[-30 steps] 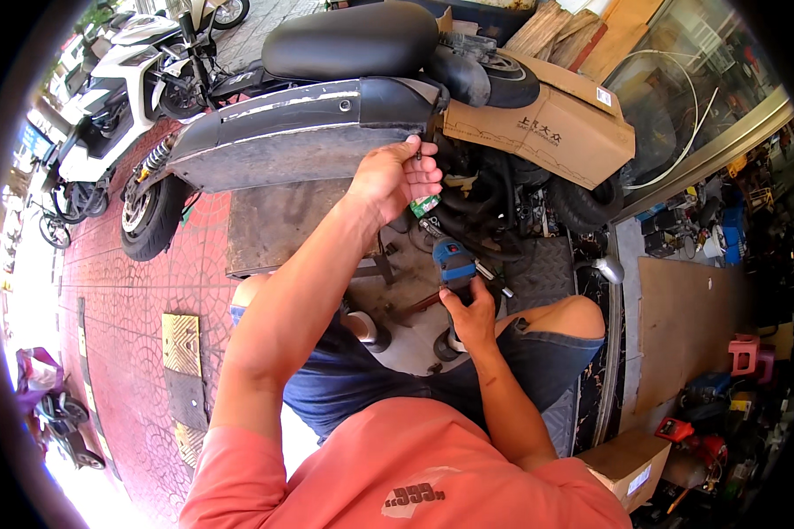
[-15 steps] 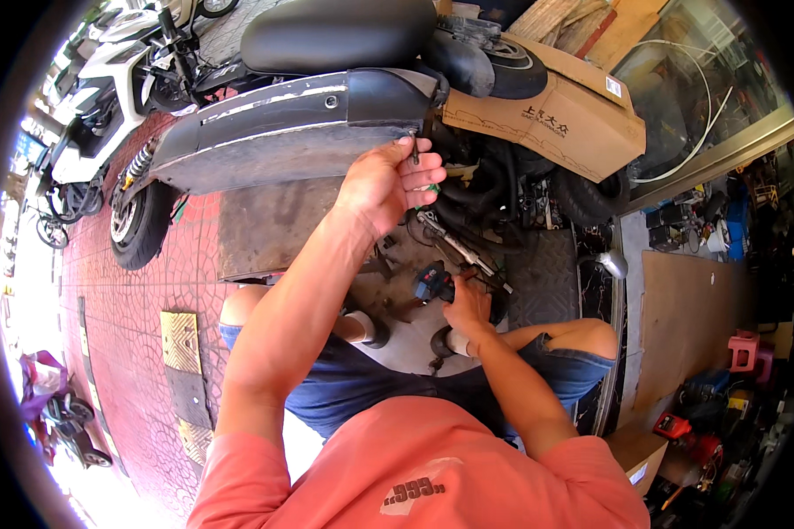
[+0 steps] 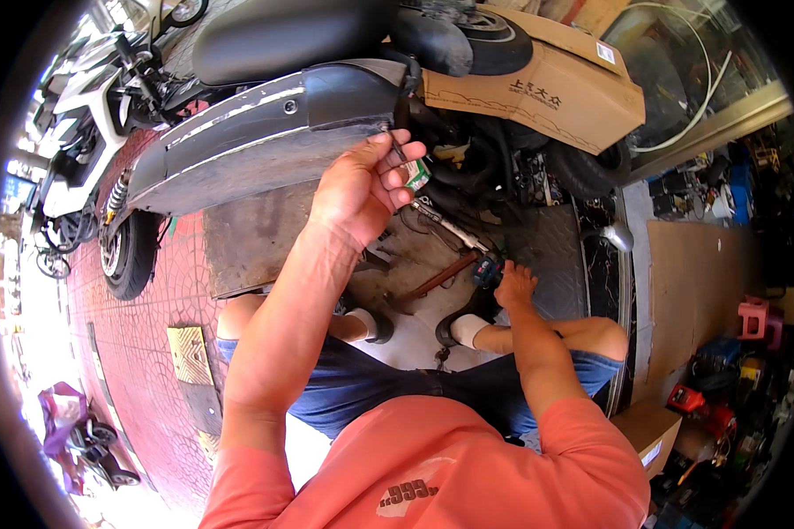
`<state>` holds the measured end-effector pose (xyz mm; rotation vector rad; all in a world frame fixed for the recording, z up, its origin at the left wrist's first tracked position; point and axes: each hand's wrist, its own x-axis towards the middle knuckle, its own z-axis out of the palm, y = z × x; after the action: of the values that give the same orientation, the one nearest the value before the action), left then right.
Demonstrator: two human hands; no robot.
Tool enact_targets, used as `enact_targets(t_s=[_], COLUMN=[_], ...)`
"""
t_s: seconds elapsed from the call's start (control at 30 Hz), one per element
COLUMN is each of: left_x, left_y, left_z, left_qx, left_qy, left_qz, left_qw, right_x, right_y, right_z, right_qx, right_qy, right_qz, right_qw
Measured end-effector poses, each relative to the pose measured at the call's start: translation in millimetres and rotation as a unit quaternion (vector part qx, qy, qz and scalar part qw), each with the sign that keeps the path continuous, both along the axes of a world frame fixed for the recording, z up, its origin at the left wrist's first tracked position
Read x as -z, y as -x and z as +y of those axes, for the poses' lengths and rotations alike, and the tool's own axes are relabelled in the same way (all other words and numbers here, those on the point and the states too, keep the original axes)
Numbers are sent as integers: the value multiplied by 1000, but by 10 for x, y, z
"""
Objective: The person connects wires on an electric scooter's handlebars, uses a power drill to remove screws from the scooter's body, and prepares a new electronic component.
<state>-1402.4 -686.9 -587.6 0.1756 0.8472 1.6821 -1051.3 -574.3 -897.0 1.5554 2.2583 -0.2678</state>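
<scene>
My left hand [image 3: 355, 196] is raised at the lower front corner of a scooter's grey-black side panel [image 3: 238, 150]. Its thumb and forefinger pinch a small dark rod-like piece [image 3: 398, 152], while the other fingers curl loosely. Just beyond those fingers shows a small green-and-white label or packet [image 3: 416, 175]. Low down by my right foot, my right hand [image 3: 515, 287] is closed on a compact blue-and-black cordless drill [image 3: 486, 271]; the hand partly covers its handle. A reddish-brown bar [image 3: 441, 278] lies beside the drill, and a silver rod-shaped part [image 3: 448, 224] slants above it.
The scooter's black seat [image 3: 291, 35] and a cardboard box [image 3: 538, 97] are at the far side. A wooden board [image 3: 256, 238] lies below the panel. Other scooters [image 3: 88, 132] stand at left on red paving. At right are a mirror [image 3: 617, 236] and shop clutter.
My right hand has moved right with the drill, away from the middle of the floor. My left hand keeps its pinch near the panel corner. The whole view has shifted slightly.
</scene>
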Motion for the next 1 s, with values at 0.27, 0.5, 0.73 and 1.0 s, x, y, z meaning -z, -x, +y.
enact_targets(t_s=[0.27, 0.5, 0.73, 1.0], left_x=[-108, -85, 575, 739], left_y=[49, 38, -323, -520], left_z=[84, 51, -325, -427], left_qx=[-51, -12, 218, 385], left_qy=[39, 46, 103, 112], left_qz=[-25, -40, 133, 170], left_qw=[998, 998, 961, 900], right_x=[151, -267, -1451, -2266], right_y=[24, 356, 1116, 918], right_z=[69, 78, -234, -498], right_qx=[146, 172, 99, -9], right_qy=[80, 22, 276, 441], right_qz=[-24, 92, 700, 626], right_qw=[986, 981, 652, 643])
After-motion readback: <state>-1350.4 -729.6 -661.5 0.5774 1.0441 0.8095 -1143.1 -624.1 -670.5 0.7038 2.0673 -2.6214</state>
